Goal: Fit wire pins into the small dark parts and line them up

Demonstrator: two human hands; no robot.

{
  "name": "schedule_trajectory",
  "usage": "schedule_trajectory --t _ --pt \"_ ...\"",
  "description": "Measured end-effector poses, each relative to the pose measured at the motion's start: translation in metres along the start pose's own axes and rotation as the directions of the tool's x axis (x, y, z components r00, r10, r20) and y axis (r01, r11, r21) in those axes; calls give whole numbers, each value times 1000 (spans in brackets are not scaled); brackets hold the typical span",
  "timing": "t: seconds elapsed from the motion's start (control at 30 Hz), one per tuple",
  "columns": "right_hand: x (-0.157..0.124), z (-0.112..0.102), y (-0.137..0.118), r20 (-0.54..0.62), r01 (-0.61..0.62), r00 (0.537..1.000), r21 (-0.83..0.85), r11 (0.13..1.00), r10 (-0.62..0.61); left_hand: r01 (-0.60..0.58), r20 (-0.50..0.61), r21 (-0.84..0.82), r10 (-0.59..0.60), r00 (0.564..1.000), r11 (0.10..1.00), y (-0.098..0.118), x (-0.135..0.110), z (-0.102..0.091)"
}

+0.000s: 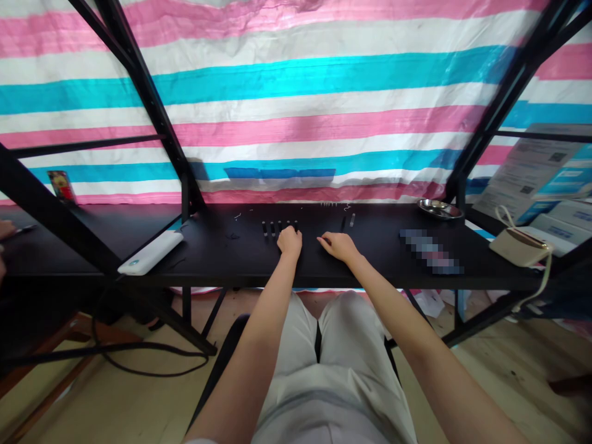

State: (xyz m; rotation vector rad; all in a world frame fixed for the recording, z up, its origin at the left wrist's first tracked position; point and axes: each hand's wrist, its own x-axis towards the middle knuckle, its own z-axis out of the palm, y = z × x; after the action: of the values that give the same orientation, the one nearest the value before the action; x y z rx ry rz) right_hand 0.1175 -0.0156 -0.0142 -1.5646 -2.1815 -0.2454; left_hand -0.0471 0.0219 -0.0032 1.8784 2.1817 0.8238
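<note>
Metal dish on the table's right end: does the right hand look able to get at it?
Probably yes. The right hand rests on the table, and the tabletop between it and the metal dish looks free; a blurred item lies just off that line.

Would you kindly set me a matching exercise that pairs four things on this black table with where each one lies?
Things
1. white slab
2. metal dish
3. left hand
4. beige pouch

Places
a. farthest right
b. beside the row of small dark pieces
c. left part of the table, at its front edge
d. back right of the table

Pairs: 1-c, 2-d, 3-b, 4-a
</note>
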Motion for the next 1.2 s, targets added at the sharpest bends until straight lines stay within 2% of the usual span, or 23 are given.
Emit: schedule_trajectory --t 0.2,0.27,0.33,0.4,0.47,0.57,0.63,0.77,0.87,0.97,1.07,1.2 --pt "0 2 1 -37 -7 999 16 1000 8 4 1 4 -4 1000 1000 0 0 1" --pt "0 2 2 -76 -54 996 33 998 57 10 5 7 -10 1000 1000 0 0 0" --pt "0 0 7 -145 -156 976 58 986 163 11 4 5 -11 1000 1000 0 0 1" --pt "-1 -1 15 -211 -301 925 99 948 316 12 0 -1 -12 1000 1000 0 0 1" --pt "-2 -3 26 -231 -454 848 149 879 477 16 1 -6 -16 1000 1000 0 -1 1" --pt "-4 -2 42 -162 -642 724 199 740 671 18 -2 -9 -18 1000 1000 -1 -2 0" --pt "-3 1 51 -97 -703 683 183 688 724 -8 -17 -8 8 1000 1000 -2 -4 -1" --pt "2 9 62 -48 -717 687 122 686 725 -212 -42 4 212 976 977 0 -12 -3" --pt "10 12 67 -20 -727 681 105 679 732 -400 -16 8 400 916 916 4 -20 -2" --pt "19 13 73 20 -735 675 94 671 737 -530 39 3 530 847 848 7 -26 0" --pt "28 14 76 56 -727 686 92 681 725 -596 81 -1 594 801 803 8 -28 2" --pt "40 20 75 82 -700 714 95 708 695 -608 90 -2 606 790 794 6 -26 4"
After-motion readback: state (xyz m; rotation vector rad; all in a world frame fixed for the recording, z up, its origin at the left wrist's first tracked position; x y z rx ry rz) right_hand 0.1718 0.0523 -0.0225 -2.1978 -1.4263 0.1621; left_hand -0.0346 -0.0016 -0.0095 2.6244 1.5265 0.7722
